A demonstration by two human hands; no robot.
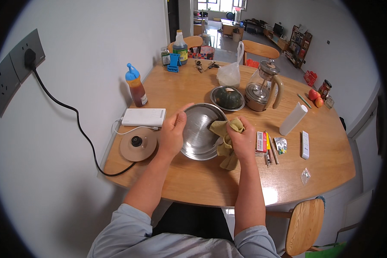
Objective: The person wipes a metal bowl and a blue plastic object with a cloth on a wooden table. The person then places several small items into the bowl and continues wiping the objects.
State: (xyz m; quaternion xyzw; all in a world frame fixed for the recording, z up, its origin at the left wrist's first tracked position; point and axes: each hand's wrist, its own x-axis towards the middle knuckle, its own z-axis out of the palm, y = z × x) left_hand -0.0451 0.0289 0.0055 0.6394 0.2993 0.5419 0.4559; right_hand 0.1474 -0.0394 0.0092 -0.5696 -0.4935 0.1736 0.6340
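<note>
A shiny stainless steel bowl [198,135] is tilted up before me, its inside turned towards me. My left hand [174,132] grips its left rim, with the thumb on the near side. In my right hand [243,138] is a bunched yellow-green cloth [229,142], pressed at the bowl's right rim; part of it lies over the inside, and a loose end hangs below. Just behind the bowl, a dark green squash [228,97] rests in a second metal dish [214,102].
Left are a kettle base [145,148], its black cord [78,122], a white power bank [144,117] and a sauce bottle [137,88]. A glass kettle [261,88] stands behind right, near a white tube [293,119]. A small box [261,142], pencils [273,150] and a remote [305,145] lie right.
</note>
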